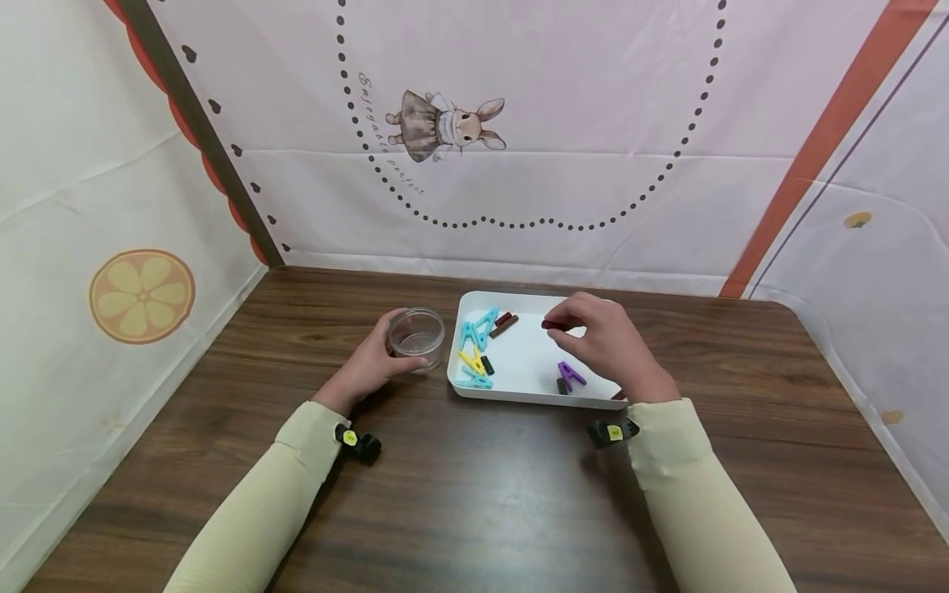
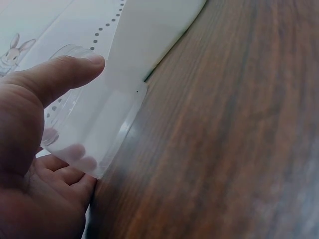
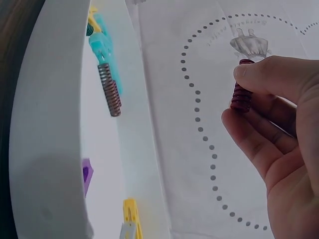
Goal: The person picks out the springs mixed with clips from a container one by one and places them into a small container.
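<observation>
My left hand (image 1: 368, 364) grips a clear round plastic container (image 1: 418, 339), the thumb on its near side and fingers round the other, as the left wrist view shows. Nothing is visible inside the container. Above the white tray (image 1: 522, 397), my right hand (image 1: 610, 342) pinches a dark red coil spring (image 3: 242, 94) between thumb and fingertips. Light blue clips (image 1: 475, 378), a yellow clip (image 1: 471, 360) and a small black spring (image 1: 487, 365) lie at the tray's left. Behind them are a brown spring (image 1: 505, 326) and another dark red spring (image 1: 502, 319).
Nearer the tray's front lie a purple clip (image 1: 571, 375) and a short dark spring (image 1: 562, 386). The right wrist view shows another yellow clip (image 3: 131, 219). Everything stands on a brown wooden table (image 1: 474, 494), with a printed cloth (image 1: 593, 107) hanging behind.
</observation>
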{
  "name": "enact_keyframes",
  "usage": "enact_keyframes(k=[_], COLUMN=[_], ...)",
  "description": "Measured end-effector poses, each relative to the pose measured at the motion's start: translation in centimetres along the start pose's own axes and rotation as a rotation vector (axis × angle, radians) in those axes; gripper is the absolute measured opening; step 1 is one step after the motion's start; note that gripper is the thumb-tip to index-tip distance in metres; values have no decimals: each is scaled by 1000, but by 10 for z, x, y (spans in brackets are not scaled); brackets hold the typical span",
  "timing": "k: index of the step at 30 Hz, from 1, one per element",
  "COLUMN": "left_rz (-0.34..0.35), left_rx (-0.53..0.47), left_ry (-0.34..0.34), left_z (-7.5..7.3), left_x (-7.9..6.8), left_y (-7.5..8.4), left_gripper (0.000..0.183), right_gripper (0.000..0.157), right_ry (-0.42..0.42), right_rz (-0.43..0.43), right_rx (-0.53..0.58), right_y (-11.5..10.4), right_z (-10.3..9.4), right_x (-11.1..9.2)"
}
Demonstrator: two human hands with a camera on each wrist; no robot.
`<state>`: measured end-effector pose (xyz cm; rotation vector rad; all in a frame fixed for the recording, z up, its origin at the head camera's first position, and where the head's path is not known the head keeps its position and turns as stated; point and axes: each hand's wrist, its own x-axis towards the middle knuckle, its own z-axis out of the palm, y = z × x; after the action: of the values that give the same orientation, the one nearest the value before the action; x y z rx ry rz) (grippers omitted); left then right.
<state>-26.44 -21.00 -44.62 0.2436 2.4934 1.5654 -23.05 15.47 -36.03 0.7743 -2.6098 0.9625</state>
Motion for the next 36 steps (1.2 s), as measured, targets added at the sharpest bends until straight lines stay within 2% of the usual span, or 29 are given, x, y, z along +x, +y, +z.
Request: enact_keyframes(k=[3,6,15,36], left_rz=[3,-8,11,10], left_rx=[0,1,19,39], left_ry=[-4,-16,2,5], left_z=[-1,-1,0,-1], left_x=[0,-4,-1,0], left_y=[0,8,-2,-4], left_gripper=[100,99,100,98], right_gripper=[14,13,11,10], right_ry=[1,-1,29,57], right_rz=[19,32,-35,-53], right_rx=[3,12,13,14], right_y=[-2,-3,-8,-17], right_z=[3,8,19,33], right_x=[3,7,16,27])
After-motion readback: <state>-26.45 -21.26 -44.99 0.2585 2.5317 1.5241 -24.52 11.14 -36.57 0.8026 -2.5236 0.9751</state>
